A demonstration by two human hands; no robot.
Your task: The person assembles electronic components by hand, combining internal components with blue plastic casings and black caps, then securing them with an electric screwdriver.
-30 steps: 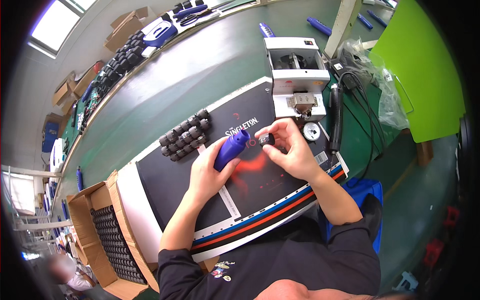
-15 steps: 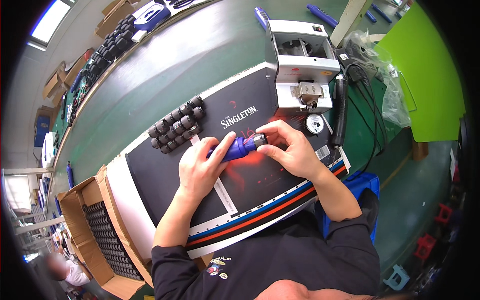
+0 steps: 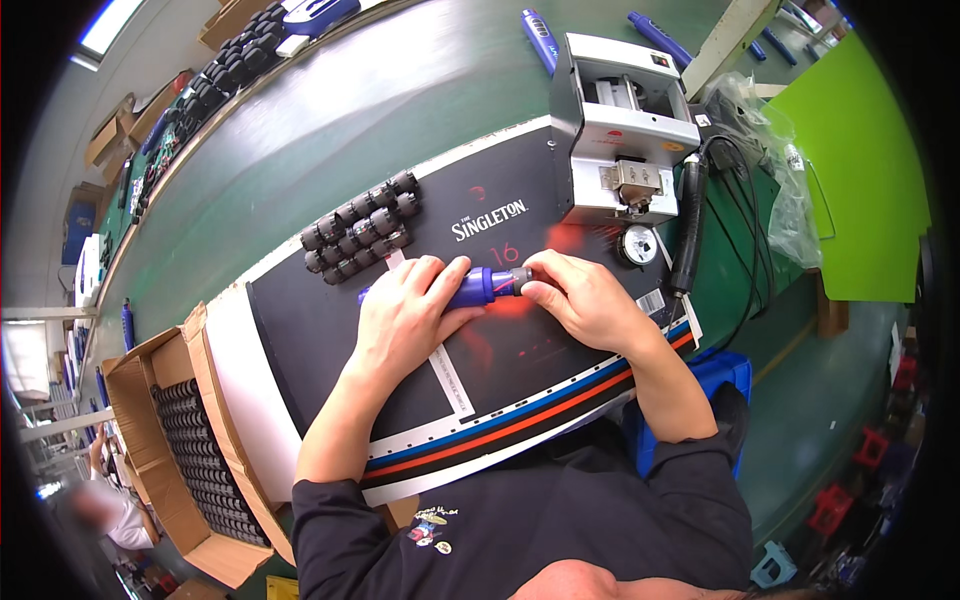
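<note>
Green-topped bench (image 3: 480, 105) fills most of the view, with a dark printed sheet (image 3: 320, 350), edged in white and stripes, lying across its near part. Over this sheet sits the blue plastic tube-shaped body (image 3: 470, 290), held roughly level, its narrower end pointing to the right. Beside that end is a short dark grey cylindrical piece (image 3: 520, 281); a thin red wire (image 3: 505, 286) shows between the two. Judging by this, the work on the pair is partway: the parts are brought into line and close together, but not closed up, and the short gap with the wire is what is left open.

Fingers of the left hand (image 3: 405, 310) wrap the tube from above, hiding much of its length, with the thumb along the near side. Fingers of the right hand (image 3: 590, 300) are narrowed in a pinch around the grey piece, which lies at their tips.

Farther out, rows of black ribbed cylinders (image 3: 360, 230) lie beyond the left hand, unattached to any body. An open cardboard box (image 3: 222, 390) of similar black parts stands left, and a grey-white metal machine (image 3: 640, 135) stands beyond the right hand.
</note>
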